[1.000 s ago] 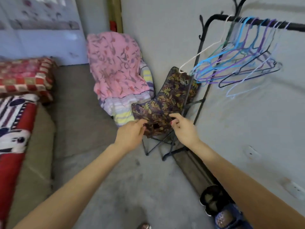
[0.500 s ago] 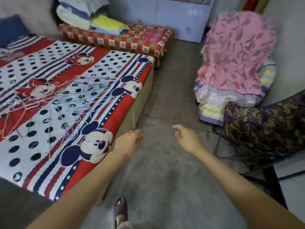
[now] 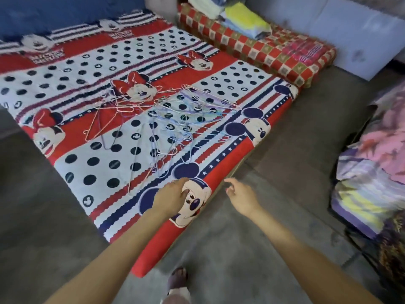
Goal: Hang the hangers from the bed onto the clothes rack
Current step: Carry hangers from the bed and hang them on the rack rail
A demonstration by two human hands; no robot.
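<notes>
wire hangers lie in a tangled heap mid-bed, clothes rack out of view. your left hand is over the bed's near edge, fingers loosely curled, empty; right hand is over the floor, relaxed, empty. both look set to reach for the heap

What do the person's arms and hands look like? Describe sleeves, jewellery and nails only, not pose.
Both forearms are bare right up to the bottom edge of the picture, with no sleeve, watch or bracelet in view. The left hand appears to carry a thin ring on one finger, though blur makes that uncertain. The right hand shows no ring. Neither hand is gloved. Nail colour is too blurred to tell.
</notes>
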